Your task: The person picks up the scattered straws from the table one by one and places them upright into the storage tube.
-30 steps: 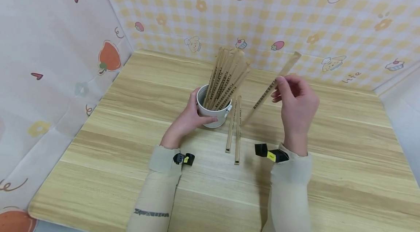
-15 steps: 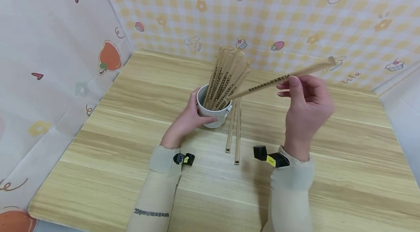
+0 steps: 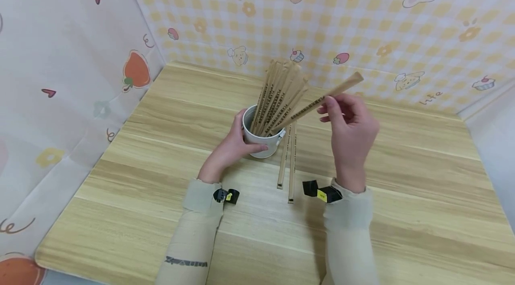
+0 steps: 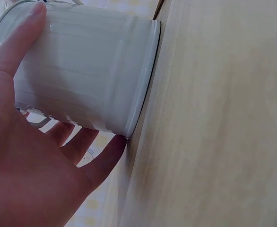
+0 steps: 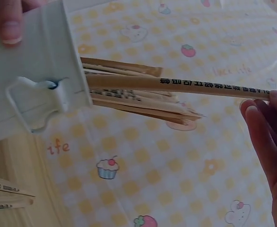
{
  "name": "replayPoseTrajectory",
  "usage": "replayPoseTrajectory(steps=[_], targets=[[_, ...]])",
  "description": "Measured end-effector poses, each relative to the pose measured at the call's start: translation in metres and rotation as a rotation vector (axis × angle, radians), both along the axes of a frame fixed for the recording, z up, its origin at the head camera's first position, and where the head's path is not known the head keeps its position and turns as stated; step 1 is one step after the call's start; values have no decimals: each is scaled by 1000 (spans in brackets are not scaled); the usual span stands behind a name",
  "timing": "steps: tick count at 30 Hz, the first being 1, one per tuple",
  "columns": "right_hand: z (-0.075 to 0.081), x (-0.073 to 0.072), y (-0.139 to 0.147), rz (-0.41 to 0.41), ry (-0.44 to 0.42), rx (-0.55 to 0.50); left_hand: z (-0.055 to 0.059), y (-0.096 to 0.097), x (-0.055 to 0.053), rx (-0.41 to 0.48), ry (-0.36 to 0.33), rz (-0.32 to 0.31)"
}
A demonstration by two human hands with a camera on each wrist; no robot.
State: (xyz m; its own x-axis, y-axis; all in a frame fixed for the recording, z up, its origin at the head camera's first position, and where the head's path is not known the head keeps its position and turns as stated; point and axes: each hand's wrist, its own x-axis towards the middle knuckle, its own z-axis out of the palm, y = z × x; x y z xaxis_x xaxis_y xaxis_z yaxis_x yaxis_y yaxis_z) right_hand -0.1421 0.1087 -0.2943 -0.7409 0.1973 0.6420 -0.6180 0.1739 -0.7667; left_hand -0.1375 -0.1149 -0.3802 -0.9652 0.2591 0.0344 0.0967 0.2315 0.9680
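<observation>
A white metal bucket (image 3: 263, 145) stands upright on the table, holding several paper-wrapped straws (image 3: 277, 92) that lean to the back right. My left hand (image 3: 230, 144) grips the bucket from its left, thumb across the front and fingers round the far side, as the left wrist view (image 4: 77, 66) also shows. My right hand (image 3: 352, 130) pinches one wrapped straw (image 3: 310, 107) between thumb and fingertips. That straw slants down to the left, its lower end at the bucket's mouth; in the right wrist view the held straw (image 5: 190, 85) overlaps the rim.
Two wrapped straws (image 3: 291, 173) lie on the wooden table (image 3: 141, 177) just right of the bucket, pointing toward the front. A yellow checked cloth (image 3: 261, 30) with cartoon prints hangs behind the table, and a pale printed sheet (image 3: 72, 52) hangs at the left.
My right hand first swung right, raising the straw's lower end from above the table to the bucket, then came back left, sliding that end into the mouth. The left hand has stayed on the bucket.
</observation>
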Motion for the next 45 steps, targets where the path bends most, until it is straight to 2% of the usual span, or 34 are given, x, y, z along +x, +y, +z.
replayPoseTrajectory(steps=[4,9,19,31,38,41,45], targets=[[-16,-9,-3,16,-58,76,-1,0,-1,-3,4,-2],[-28,-16,-8,23,-122,173,-1,0,-1,-9,9,-4],[-45,-24,-16,17,-146,360,-1,0,-1,-14,2,-6],[-55,-28,-16,45,-261,439,1,0,0,0,-15,-5],[-57,-30,-10,53,-302,395,0,0,0,3,-13,-3],[-61,-33,-7,47,-364,374,-1,0,-1,4,-16,-2],[-68,-37,-2,49,-500,379,-2,0,-1,6,-18,-2]])
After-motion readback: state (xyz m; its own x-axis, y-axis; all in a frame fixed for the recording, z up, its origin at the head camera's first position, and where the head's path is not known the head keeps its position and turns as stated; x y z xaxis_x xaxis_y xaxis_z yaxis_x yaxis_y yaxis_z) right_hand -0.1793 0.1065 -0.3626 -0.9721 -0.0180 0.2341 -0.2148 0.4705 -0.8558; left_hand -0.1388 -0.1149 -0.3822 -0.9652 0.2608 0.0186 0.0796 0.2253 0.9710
